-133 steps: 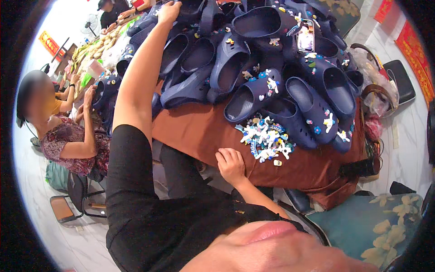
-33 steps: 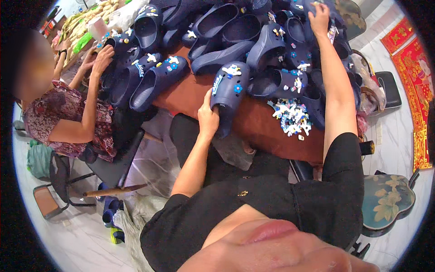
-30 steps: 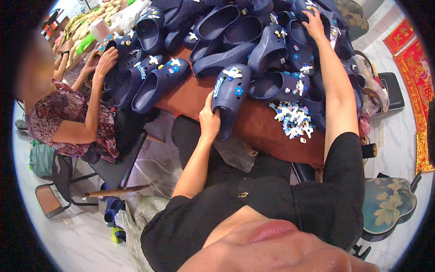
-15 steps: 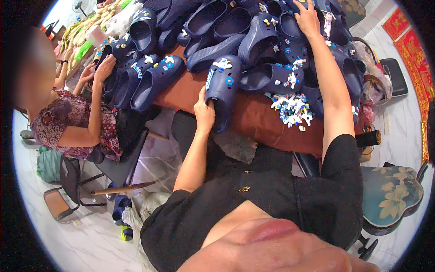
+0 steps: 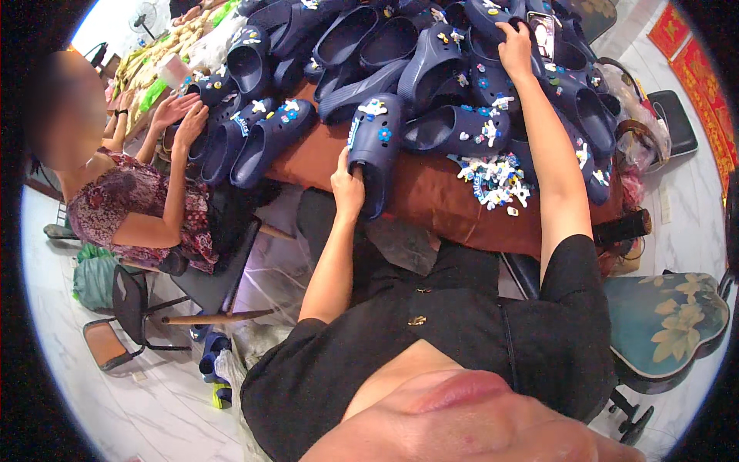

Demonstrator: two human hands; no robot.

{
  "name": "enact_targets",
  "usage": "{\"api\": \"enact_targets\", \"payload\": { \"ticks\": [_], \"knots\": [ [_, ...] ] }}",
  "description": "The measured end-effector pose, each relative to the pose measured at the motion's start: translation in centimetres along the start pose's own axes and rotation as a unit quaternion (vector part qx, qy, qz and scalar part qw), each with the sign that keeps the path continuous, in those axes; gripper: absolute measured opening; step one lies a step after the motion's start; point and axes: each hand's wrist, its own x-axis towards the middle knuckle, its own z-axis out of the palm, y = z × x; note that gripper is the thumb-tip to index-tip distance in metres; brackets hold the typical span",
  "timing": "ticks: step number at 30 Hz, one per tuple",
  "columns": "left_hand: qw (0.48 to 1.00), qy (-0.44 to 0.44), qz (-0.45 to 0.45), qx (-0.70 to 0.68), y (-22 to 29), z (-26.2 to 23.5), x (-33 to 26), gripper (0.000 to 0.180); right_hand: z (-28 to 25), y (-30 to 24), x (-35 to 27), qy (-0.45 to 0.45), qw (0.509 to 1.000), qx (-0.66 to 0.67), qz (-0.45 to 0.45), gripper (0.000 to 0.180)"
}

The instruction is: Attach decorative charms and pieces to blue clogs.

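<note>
In my left hand (image 5: 348, 191), closed round its opening, is a navy foam clog (image 5: 379, 158) with white, blue and lettered charms on its toe. My right hand (image 5: 516, 52) reaches to the far side of the heap, fingers bent over the edge of another navy clog (image 5: 483, 21). Part of that clog is hidden by the hand. Beside my right forearm lies a loose pile of small white, blue and yellow charms (image 5: 493, 182). A charm-covered clog (image 5: 462, 132) lies on its side between my hands. A phone (image 5: 541, 37) stands among the clogs near my right hand.
Many navy clogs crowd the table with its brown cover (image 5: 431, 196). At left sits a co-worker in a patterned top (image 5: 127, 204), both hands by some clogs. A flowered chair (image 5: 662, 319) is at right, a black stool (image 5: 673, 123) beyond plastic bags.
My right hand has drawn back a little toward me, with a clog now under its fingers. My left hand keeps hold of its clog. The co-worker's hands have shifted.
</note>
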Motion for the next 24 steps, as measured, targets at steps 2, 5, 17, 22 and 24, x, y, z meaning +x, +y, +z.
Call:
{"api": "enact_targets", "payload": {
  "ticks": [2, 5, 17, 22, 24],
  "knots": [
    [1.000, -0.006, -0.018, 0.009, 0.1, 0.0, -0.1, 0.044, -0.1, 0.3, 1.4, -0.027, 0.999, 0.036, 0.005, 0.043],
    [1.000, -0.006, -0.014, -0.009, 0.1, -0.1, -0.1, 0.044, 0.2, -0.5, 2.6, 0.072, 0.996, 0.056, 0.012, 0.039],
    [0.996, -0.036, -0.081, 0.014, 0.5, -0.3, 0.0, 0.045, 8.4, -0.9, 7.9, 0.057, 0.993, 0.025, 0.104, 0.040],
    [0.998, -0.023, -0.061, 0.012, 0.2, -0.2, 0.0, 0.048, 7.6, -4.4, 6.6, -0.113, 0.977, -0.003, 0.180, 0.060],
    [1.000, -0.009, -0.026, -0.001, -0.2, -0.1, 0.0, 0.048, 6.6, -5.5, 5.8, -0.139, 0.974, 0.003, 0.181, 0.064]
  ]
}}
